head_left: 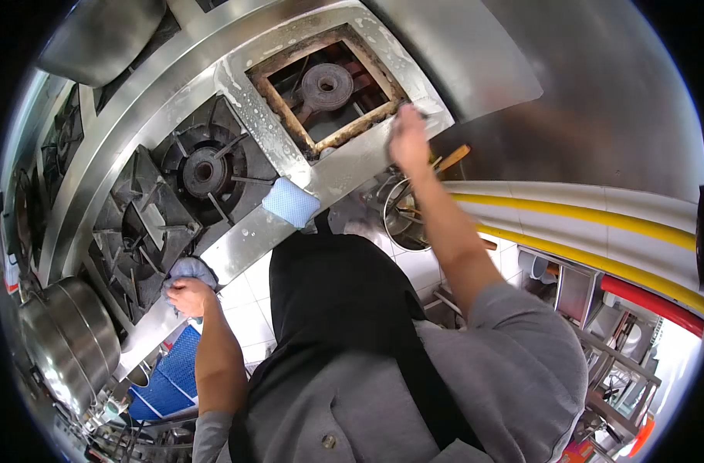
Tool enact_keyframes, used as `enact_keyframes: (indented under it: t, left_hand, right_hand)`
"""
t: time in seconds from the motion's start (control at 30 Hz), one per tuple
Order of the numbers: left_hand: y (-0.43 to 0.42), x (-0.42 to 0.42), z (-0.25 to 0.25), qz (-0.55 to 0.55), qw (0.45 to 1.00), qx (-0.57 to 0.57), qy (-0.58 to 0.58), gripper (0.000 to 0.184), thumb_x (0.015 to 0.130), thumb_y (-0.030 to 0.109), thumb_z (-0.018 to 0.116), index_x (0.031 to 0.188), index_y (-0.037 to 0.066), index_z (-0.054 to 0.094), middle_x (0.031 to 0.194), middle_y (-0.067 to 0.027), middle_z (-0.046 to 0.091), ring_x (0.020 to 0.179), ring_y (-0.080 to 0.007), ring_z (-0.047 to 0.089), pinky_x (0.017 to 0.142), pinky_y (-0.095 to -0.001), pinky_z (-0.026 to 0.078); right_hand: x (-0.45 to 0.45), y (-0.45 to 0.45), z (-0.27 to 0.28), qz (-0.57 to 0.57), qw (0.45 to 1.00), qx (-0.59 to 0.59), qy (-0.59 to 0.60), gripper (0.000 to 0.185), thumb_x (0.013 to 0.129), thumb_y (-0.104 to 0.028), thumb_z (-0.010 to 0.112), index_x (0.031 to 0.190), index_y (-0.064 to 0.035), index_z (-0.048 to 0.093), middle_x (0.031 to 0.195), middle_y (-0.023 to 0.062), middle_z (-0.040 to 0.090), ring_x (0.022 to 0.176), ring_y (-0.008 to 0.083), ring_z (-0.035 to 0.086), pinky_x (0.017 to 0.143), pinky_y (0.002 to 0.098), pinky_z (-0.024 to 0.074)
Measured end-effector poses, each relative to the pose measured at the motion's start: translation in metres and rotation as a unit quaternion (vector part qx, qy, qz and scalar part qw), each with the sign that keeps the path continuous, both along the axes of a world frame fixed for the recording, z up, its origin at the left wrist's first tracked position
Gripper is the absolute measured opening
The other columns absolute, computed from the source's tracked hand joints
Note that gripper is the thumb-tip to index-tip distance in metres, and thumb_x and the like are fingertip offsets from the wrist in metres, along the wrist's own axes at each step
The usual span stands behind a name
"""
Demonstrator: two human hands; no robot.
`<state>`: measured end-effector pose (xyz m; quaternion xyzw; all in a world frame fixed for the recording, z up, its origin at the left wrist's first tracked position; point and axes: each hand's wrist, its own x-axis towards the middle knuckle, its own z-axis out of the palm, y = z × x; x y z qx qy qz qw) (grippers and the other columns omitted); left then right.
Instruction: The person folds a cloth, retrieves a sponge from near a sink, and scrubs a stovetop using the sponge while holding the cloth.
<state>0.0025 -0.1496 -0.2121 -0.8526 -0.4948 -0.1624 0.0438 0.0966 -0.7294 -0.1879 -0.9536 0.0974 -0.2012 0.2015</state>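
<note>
My left hand (188,298) is closed on a bunched grey cloth (192,270) at the stove's front edge, beside the left burner. My right hand (408,143) presses near the right corner of the stove's front rim (352,160). It is blurred, with its fingers bent round something dark that I cannot make out. Close by is the burner opening without a grate, with a rusty, greasy frame (286,116) round a round burner head (326,86). Soapy wetness covers the steel around it. A light blue sponge (290,202) lies on the front rim between my hands.
Black grates (140,224) cover the burners at left. A large steel pot (70,339) stands at the far left. Below my right arm hangs a round metal pot or strainer (402,224) with wooden-handled tools. Yellow pipes (576,216) run along the right wall, near a shelf rack.
</note>
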Motion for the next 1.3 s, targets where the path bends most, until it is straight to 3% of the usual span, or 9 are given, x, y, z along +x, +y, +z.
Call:
enact_keyframes:
  t: [0.17, 0.37, 0.5, 0.57, 0.7, 0.83, 1.03, 1.13, 1.3]
  left_hand:
    - [-0.003, -0.002, 0.003, -0.005, 1.0, 0.019, 0.012, 0.038, 0.095, 0.036, 0.045, 0.102, 0.004, 0.063, 0.101, -0.0176, 0.066, 0.09, -0.0392, 0.066, 0.077, -0.0553, 0.05]
    - [-0.002, 0.0, 0.003, 0.002, 1.0, -0.002, 0.005, 0.039, 0.095, 0.037, 0.044, 0.102, 0.003, 0.062, 0.103, -0.0183, 0.065, 0.091, -0.0402, 0.066, 0.078, -0.0565, 0.05]
    - [-0.005, 0.001, 0.002, 0.003, 1.0, 0.009, -0.013, 0.039, 0.095, 0.037, 0.043, 0.103, 0.004, 0.062, 0.103, -0.0187, 0.065, 0.091, -0.0404, 0.066, 0.079, -0.0559, 0.049]
    - [-0.006, 0.0, 0.003, 0.002, 1.0, 0.014, -0.015, 0.038, 0.095, 0.037, 0.044, 0.103, 0.004, 0.062, 0.103, -0.0184, 0.065, 0.092, -0.0398, 0.066, 0.079, -0.0553, 0.049]
    - [-0.005, -0.001, 0.005, -0.001, 1.0, -0.016, 0.002, 0.039, 0.095, 0.037, 0.045, 0.105, 0.003, 0.062, 0.105, -0.0181, 0.065, 0.095, -0.0391, 0.065, 0.081, -0.0537, 0.049]
    - [-0.005, -0.001, 0.005, -0.001, 1.0, -0.006, -0.004, 0.039, 0.095, 0.037, 0.045, 0.104, 0.004, 0.063, 0.106, -0.0184, 0.065, 0.094, -0.0393, 0.065, 0.08, -0.0545, 0.049]
    - [-0.007, 0.0, 0.006, -0.007, 1.0, 0.003, -0.005, 0.037, 0.094, 0.037, 0.046, 0.101, 0.005, 0.063, 0.101, -0.0182, 0.065, 0.091, -0.0403, 0.065, 0.078, -0.0546, 0.049]
    - [-0.004, 0.0, 0.001, -0.005, 1.0, 0.018, -0.021, 0.036, 0.094, 0.037, 0.047, 0.097, 0.004, 0.062, 0.098, -0.0182, 0.065, 0.087, -0.0407, 0.065, 0.077, -0.055, 0.049]
    - [-0.004, -0.001, 0.003, -0.002, 1.0, 0.014, -0.019, 0.036, 0.094, 0.037, 0.046, 0.097, 0.004, 0.062, 0.098, -0.0179, 0.065, 0.088, -0.0405, 0.066, 0.076, -0.0545, 0.05]
  right_hand:
    - [-0.06, 0.088, 0.001, 0.195, 0.975, -0.017, 0.11, 0.055, 0.1, -0.019, 0.049, 0.15, 0.0, 0.038, 0.15, 0.0246, 0.044, 0.144, 0.0385, 0.036, 0.122, 0.0462, 0.0239]
    - [-0.017, -0.021, -0.015, -0.058, 0.996, -0.034, 0.059, 0.046, 0.103, -0.023, 0.046, 0.14, 0.0037, 0.048, 0.144, 0.0283, 0.048, 0.137, 0.0429, 0.042, 0.118, 0.0488, 0.0305]
    - [-0.054, 0.082, -0.024, 0.103, 0.989, -0.105, 0.035, 0.058, 0.095, -0.014, 0.049, 0.149, 0.0, 0.038, 0.152, 0.0244, 0.04, 0.146, 0.0397, 0.032, 0.123, 0.0491, 0.0207]
    - [-0.073, 0.145, 0.007, 0.208, 0.968, 0.006, 0.139, 0.063, 0.091, -0.007, 0.052, 0.151, -0.001, 0.035, 0.156, 0.0189, 0.038, 0.147, 0.0357, 0.033, 0.124, 0.0484, 0.0203]
    - [-0.065, 0.11, 0.014, 0.288, 0.948, 0.048, 0.123, 0.05, 0.098, -0.016, 0.055, 0.147, -0.0059, 0.046, 0.152, 0.0167, 0.046, 0.144, 0.0332, 0.038, 0.122, 0.0448, 0.0258]
    - [-0.044, 0.063, 0.01, 0.066, 0.988, -0.004, 0.136, 0.049, 0.104, -0.02, 0.046, 0.149, -0.0015, 0.041, 0.154, 0.0219, 0.041, 0.146, 0.0399, 0.033, 0.123, 0.0476, 0.0225]
    - [-0.081, 0.166, 0.01, 0.293, 0.946, 0.028, 0.139, 0.052, 0.101, -0.015, 0.048, 0.151, -0.0033, 0.039, 0.157, 0.0197, 0.038, 0.148, 0.0355, 0.032, 0.123, 0.0478, 0.0216]
    - [-0.065, 0.104, 0.009, 0.322, 0.937, 0.043, 0.125, 0.06, 0.092, -0.01, 0.053, 0.15, -0.005, 0.041, 0.154, 0.0183, 0.043, 0.146, 0.0332, 0.036, 0.123, 0.0447, 0.024]
    - [-0.029, 0.013, 0.008, -0.015, 0.994, -0.004, 0.108, 0.049, 0.101, -0.019, 0.05, 0.146, 0.0009, 0.044, 0.15, 0.0228, 0.045, 0.144, 0.0402, 0.036, 0.119, 0.0509, 0.0272]
